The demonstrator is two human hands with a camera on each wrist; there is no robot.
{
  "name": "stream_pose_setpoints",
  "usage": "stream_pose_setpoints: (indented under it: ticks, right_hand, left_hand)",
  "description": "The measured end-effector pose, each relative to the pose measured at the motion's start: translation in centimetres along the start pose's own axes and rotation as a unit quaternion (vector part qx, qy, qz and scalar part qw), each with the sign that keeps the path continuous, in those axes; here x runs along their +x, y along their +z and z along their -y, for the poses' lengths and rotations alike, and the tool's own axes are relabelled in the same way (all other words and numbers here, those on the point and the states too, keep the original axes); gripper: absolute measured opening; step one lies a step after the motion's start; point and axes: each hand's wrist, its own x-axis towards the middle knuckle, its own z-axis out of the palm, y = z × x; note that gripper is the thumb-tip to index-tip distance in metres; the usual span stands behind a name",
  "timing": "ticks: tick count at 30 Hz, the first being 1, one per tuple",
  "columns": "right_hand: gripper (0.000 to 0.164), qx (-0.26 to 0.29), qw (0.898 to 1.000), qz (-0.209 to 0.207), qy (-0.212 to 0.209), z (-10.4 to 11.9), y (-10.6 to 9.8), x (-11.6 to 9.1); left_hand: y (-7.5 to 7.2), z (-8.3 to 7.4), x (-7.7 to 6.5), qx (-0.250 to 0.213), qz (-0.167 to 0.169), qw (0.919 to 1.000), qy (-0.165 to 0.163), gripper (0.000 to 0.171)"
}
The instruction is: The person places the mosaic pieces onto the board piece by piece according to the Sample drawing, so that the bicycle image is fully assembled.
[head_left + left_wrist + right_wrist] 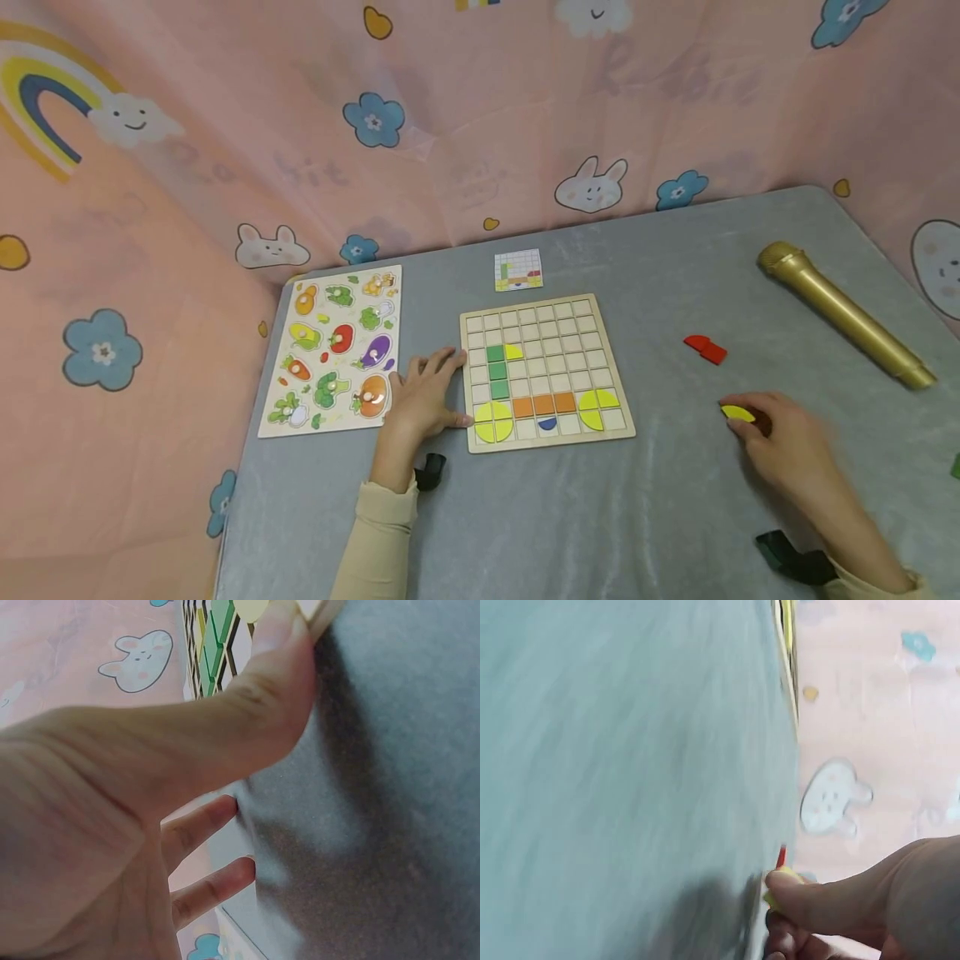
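Note:
My right hand point(787, 442) pinches a yellow quarter-circle piece point(738, 413) between thumb and fingers, low over the cloth to the right of the board. At the left edge of the wooden grid board point(553, 307), my left hand point(424, 402) rests with fingers spread, thumb and fingertips touching the frame. On the grid lie green squares point(497, 370), orange squares point(543, 405), a blue half-circle point(547, 424), a yellow circle point(492, 422) of quarter pieces and three yellow quarters point(590, 400) at the lower right. Two red pieces point(706, 349) lie beyond the right hand.
A pattern card point(518, 270) lies behind the board. To the left is a vegetable puzzle board point(330, 350), close to the left hand. A gold microphone point(847, 313) lies at the right rear. A green piece point(956, 467) shows at the right edge.

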Motion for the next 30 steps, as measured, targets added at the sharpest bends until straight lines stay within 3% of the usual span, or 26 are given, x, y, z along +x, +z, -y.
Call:
stream_pose_setpoints:
  ticks: [6, 14, 20, 30]
  right_hand:
    - [0.012, 0.036, 0.997, -0.03, -0.058, 3.3, 1.3, 0.6]
    - [0.013, 0.109, 0.992, 0.017, -0.056, 7.0, 3.0, 1.4]
    - [0.012, 0.126, 0.988, 0.083, -0.034, 8.0, 4.1, 2.4]
    - [0.013, 0.108, 0.987, 0.115, -0.032, 8.5, 5.1, 3.3]
  left_hand:
    - [0.2, 0.1, 0.1, -0.001, 0.0, 1.0, 0.001, 0.101]
    - [0.2, 0.2, 0.2, 0.0, 0.001, 1.0, 0.001, 0.101]
    - [0.2, 0.2, 0.1, -0.002, 0.003, 1.0, -0.001, 0.101]
    - [0.2, 0.1, 0.1, -0.002, -0.002, 1.0, 0.0, 0.101]
